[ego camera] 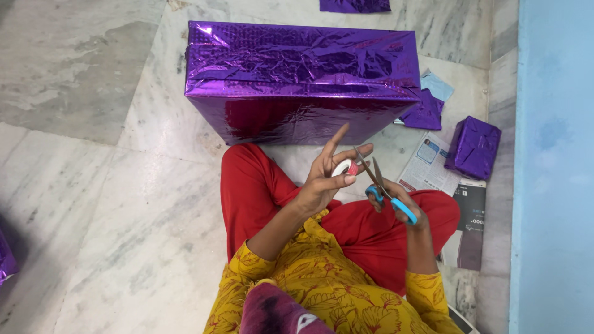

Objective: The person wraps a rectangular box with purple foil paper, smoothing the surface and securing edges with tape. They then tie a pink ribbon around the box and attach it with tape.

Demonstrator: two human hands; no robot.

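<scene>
My left hand (325, 176) is raised over my lap and it is closed on a small white roll of sticky tape with a red core (342, 167). The thumb and the middle fingers pinch the roll, and the index finger points up and away from me. My right hand (399, 204) is just beside it, on its right, and it is closed around the blue plastic handles of a pair of scissors with metal blades (378, 182). The blades are a little apart and their tips reach up to the roll, very near my left fingers; I cannot tell if they touch the tape.

Beyond both hands, a large flat box wrapped in shiny purple foil paper (297, 80) lies on the grey and white marble floor (111, 204). To the right of my right hand there is a small box in the same purple foil (473, 147), which rests on printed newspaper sheets (430, 167). Near it, farther away from me, lie some loose scraps of purple foil and pale blue paper (428, 102). One more piece of purple foil (354, 5) lies at the far edge, behind the large box. Under my hands are my crossed legs in red trousers (260, 185). A pale blue wall (550, 167) stands far to the right.
</scene>
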